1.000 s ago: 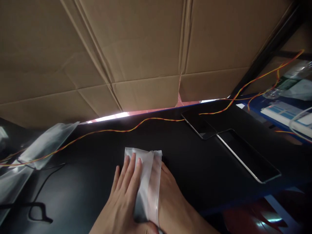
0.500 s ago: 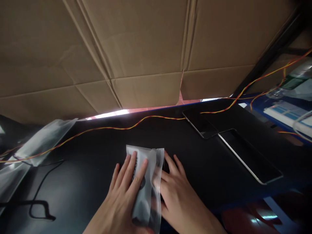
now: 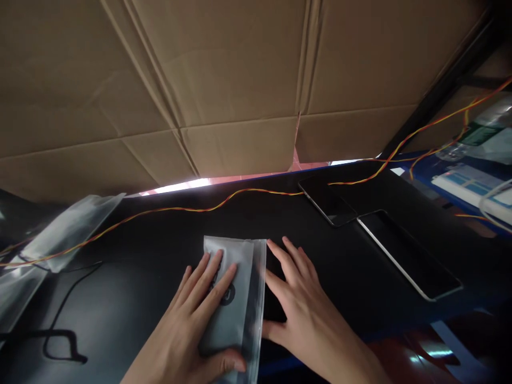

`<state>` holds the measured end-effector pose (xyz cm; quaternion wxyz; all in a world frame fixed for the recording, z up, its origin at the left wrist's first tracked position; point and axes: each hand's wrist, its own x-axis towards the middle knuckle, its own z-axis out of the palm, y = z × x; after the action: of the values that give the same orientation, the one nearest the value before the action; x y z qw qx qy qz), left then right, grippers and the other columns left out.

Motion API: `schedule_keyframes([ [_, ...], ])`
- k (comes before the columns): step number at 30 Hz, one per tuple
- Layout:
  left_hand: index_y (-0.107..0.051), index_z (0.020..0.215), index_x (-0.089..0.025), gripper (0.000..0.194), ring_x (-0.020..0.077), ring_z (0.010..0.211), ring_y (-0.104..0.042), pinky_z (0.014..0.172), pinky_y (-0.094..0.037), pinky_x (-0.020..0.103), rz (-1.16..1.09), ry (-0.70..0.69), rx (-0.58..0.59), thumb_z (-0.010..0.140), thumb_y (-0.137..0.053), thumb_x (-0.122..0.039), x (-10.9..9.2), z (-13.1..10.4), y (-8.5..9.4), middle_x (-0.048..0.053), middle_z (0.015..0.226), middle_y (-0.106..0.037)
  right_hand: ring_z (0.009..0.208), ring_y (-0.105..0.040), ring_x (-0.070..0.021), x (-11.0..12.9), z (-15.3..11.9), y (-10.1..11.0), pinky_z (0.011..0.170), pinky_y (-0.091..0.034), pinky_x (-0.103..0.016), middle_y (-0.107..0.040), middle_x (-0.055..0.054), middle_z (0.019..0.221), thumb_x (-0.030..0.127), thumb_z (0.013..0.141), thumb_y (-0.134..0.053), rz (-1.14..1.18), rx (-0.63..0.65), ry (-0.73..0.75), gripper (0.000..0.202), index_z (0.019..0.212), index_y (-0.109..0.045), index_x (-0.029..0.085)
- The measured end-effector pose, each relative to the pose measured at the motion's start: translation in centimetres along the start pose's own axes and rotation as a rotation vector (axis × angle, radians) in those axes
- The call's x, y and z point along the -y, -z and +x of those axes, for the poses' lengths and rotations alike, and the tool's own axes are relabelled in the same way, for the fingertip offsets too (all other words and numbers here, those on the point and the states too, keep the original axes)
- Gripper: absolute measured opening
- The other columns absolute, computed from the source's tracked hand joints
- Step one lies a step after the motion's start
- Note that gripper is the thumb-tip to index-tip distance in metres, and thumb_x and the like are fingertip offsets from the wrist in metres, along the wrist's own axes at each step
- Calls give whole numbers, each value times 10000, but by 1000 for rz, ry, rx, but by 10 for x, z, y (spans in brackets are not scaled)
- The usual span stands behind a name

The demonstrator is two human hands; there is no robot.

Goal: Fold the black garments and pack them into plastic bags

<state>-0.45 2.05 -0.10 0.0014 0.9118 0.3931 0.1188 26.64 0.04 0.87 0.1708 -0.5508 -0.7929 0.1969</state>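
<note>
A frosted plastic zip bag (image 3: 240,309) with dark printing lies flat on the black tabletop (image 3: 140,298), a pale folded item showing through it. Spread across its left part is my left hand (image 3: 196,314), palm down, thumb resting on the lower part of the bag. My right hand (image 3: 298,304) is at the bag's right edge, along the clear seal strip, fingers apart and fingertips touching or close to that edge. Both hands are open; the palms' undersides are hidden.
Two phones, one dark (image 3: 328,202) and one silver-edged (image 3: 408,253), lie to the right. A red-yellow twisted wire (image 3: 248,190) crosses the table. More plastic bags (image 3: 72,229) and a black cord (image 3: 66,333) are at left. Cardboard (image 3: 240,80) stands behind; a bottle (image 3: 476,133) lies right.
My right hand has come out from under the bag's clear edge and shifted right, fingers spread. The bag's right side lies flatter. My left hand moved slightly left, its thumb now visible on the bag.
</note>
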Motion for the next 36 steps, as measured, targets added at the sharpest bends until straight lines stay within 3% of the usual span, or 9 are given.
schedule_keyframes([
  [6,-243,1777,-194,1064,462,1643,-381,1220,-435,741,37,-11,-70,984,-561,-830,-3,-5,9,229,1798,-347,1726,-8,-435,12,13,2,1345,-242,-719,-100,-146,1881,273,932,-830,12,30,23,784,1649,-527,179],
  [9,-351,1746,-211,868,403,1638,-424,1285,-393,672,77,-90,-146,1059,-565,-697,-6,-19,11,167,1777,-426,1728,-69,-425,0,-4,5,1307,-371,-697,-130,-128,1880,298,920,-881,21,-32,34,901,1705,-445,233],
  [12,-431,1716,-232,932,362,1594,-507,1334,-356,588,93,-214,-86,996,-588,-803,-9,-29,7,117,1718,-530,1723,-167,-413,-10,-19,6,1245,-492,-655,-177,-122,1876,320,936,-880,30,-145,30,777,1631,-539,254],
  [16,-473,1695,-265,934,417,1584,-508,1260,-443,644,126,-262,-45,953,-670,-796,-13,-26,5,132,1737,-499,1726,-114,-437,-2,-8,-2,1285,-391,-730,-157,-118,1879,226,918,-842,-14,-68,28,676,1553,-606,229],
  [20,-598,1597,-374,635,442,1634,-424,1188,-475,730,82,-248,-104,998,-760,-506,-17,-20,7,75,1770,-461,1731,-36,-431,5,4,-5,1301,-337,-755,-97,-91,1890,160,929,-766,-23,-21,31,792,1663,-483,247],
  [25,-803,1273,-393,432,303,1651,-433,1378,-287,655,-82,-197,-259,960,-750,-100,-25,-27,10,-67,1545,-692,1663,-379,-323,-3,-24,6,1233,-526,-582,-477,-78,1760,198,1055,-655,58,-269,106,339,1384,-700,266],
  [29,-789,1259,-330,472,249,1544,-575,1377,-393,572,-221,-137,-345,938,-699,3,-38,-24,9,-67,1284,-815,1262,-719,-195,6,-36,7,1034,-632,-321,-814,14,1275,247,1047,-739,185,-444,365,104,1114,-775,317],
  [32,-794,1214,-301,440,253,1424,-686,1302,-523,543,-279,-69,-442,916,-716,14,-51,-13,10,-58,1199,-835,929,-760,-146,19,-30,6,892,-619,-273,-833,45,946,190,1042,-734,165,-598,427,89,1014,-761,270],
  [36,-806,1157,-327,408,266,1288,-779,1184,-642,519,-334,17,-481,910,-726,-13,-57,-4,13,-52,1115,-843,895,-761,-126,27,-24,8,891,-570,-284,-844,56,916,115,1049,-677,24,-599,468,141,1041,-760,229],
])
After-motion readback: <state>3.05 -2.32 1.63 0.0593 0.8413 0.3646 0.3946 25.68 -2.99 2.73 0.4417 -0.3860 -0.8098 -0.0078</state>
